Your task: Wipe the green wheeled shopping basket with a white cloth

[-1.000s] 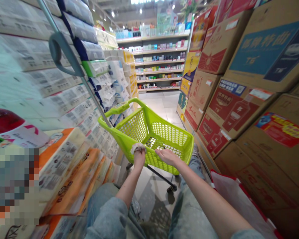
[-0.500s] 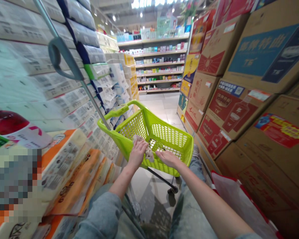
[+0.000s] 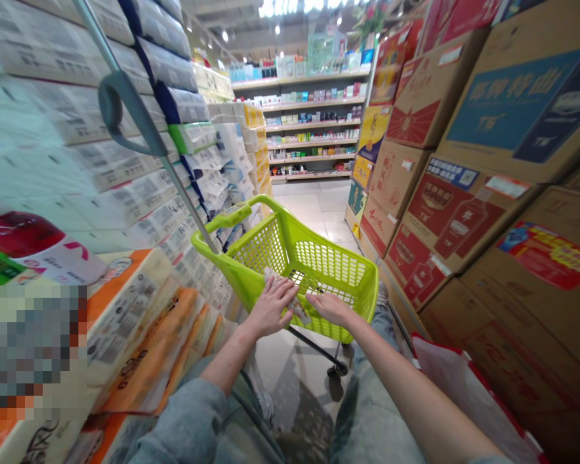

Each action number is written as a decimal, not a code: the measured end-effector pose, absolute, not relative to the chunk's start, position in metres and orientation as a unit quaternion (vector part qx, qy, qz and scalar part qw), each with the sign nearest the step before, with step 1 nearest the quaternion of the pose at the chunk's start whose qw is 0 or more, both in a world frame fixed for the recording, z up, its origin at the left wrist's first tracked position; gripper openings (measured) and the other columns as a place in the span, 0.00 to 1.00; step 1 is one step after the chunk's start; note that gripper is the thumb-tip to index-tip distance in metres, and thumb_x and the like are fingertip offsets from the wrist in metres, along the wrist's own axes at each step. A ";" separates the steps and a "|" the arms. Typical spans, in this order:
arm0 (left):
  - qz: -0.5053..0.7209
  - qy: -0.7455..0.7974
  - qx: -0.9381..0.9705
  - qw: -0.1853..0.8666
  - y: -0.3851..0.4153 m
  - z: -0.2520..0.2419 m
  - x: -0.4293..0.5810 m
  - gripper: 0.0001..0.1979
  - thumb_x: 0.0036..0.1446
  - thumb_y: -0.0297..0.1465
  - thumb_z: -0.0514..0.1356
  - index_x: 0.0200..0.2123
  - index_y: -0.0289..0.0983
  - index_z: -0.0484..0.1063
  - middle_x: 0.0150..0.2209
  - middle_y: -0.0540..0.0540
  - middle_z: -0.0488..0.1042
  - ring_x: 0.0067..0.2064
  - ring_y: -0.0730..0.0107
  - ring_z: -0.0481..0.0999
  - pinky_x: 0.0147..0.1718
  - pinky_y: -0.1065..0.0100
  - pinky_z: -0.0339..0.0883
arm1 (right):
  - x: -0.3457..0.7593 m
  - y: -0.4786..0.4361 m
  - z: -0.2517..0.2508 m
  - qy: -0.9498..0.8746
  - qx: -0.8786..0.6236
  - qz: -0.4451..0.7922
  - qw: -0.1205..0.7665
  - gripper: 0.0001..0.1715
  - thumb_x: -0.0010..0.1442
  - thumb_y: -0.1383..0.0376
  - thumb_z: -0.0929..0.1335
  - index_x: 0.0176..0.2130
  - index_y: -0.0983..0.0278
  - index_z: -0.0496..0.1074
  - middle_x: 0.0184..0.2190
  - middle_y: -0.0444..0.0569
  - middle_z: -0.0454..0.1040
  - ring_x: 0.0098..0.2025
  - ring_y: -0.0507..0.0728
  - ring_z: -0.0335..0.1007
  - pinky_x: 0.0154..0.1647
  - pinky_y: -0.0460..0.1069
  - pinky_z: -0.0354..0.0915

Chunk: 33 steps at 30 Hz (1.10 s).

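Observation:
A lime-green shopping basket on wheels (image 3: 336,254) stands in front of me, tilted in view, its long grey pull handle (image 3: 138,113) rising to the upper left. My left hand (image 3: 276,301) presses a crumpled whitish cloth or wipe (image 3: 300,313) against the basket's near rim, fingers bent over it. Just to the right, my right hand (image 3: 329,308) grips the same rim, with its fingers partly hidden behind the edge. Nothing but the slotted floor shows inside the basket.
Stacked cartons (image 3: 457,212) line the right side; tissue packs (image 3: 142,341) and a bottle of red liquid (image 3: 33,241) are at left. A red-edged white bag (image 3: 468,393) stands low right. Stocked shelves (image 3: 314,135) close the aisle's far end.
My left hand and the cloth have slid right and slightly down along the rim, closer to my right hand. The right hand keeps its hold.

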<state>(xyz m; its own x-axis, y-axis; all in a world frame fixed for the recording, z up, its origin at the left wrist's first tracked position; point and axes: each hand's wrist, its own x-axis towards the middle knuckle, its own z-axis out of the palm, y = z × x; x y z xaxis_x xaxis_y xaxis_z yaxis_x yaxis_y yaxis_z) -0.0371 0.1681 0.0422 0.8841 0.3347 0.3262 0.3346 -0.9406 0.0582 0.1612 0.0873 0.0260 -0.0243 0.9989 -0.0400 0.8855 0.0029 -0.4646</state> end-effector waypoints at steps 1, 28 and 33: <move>0.165 0.173 0.971 -0.004 0.170 0.043 -0.037 0.27 0.56 0.32 0.53 0.60 0.40 0.57 0.57 0.41 0.63 0.61 0.59 0.56 0.62 0.51 0.38 | 0.161 0.087 0.026 -0.690 -0.684 0.185 0.151 0.43 0.64 0.46 0.44 0.35 0.64 0.76 0.33 0.53 0.76 0.36 0.56 0.70 0.33 0.47 0.57; 0.181 0.251 0.937 -0.162 0.227 0.054 -0.058 0.10 0.58 0.28 0.51 0.40 0.35 0.70 0.35 0.42 0.69 0.44 0.59 0.64 0.56 0.54 0.49 | 0.164 0.092 0.019 -0.701 -0.678 0.163 0.147 0.42 0.64 0.46 0.45 0.29 0.64 0.73 0.27 0.50 0.74 0.30 0.54 0.67 0.29 0.46 0.52; 0.164 0.237 0.942 -0.173 0.212 0.050 -0.046 0.10 0.60 0.28 0.49 0.40 0.35 0.69 0.35 0.42 0.68 0.43 0.59 0.64 0.55 0.55 0.51 | 0.167 0.090 0.021 -0.706 -0.676 0.157 0.138 0.41 0.64 0.47 0.45 0.31 0.64 0.75 0.29 0.51 0.75 0.32 0.54 0.69 0.31 0.46 0.54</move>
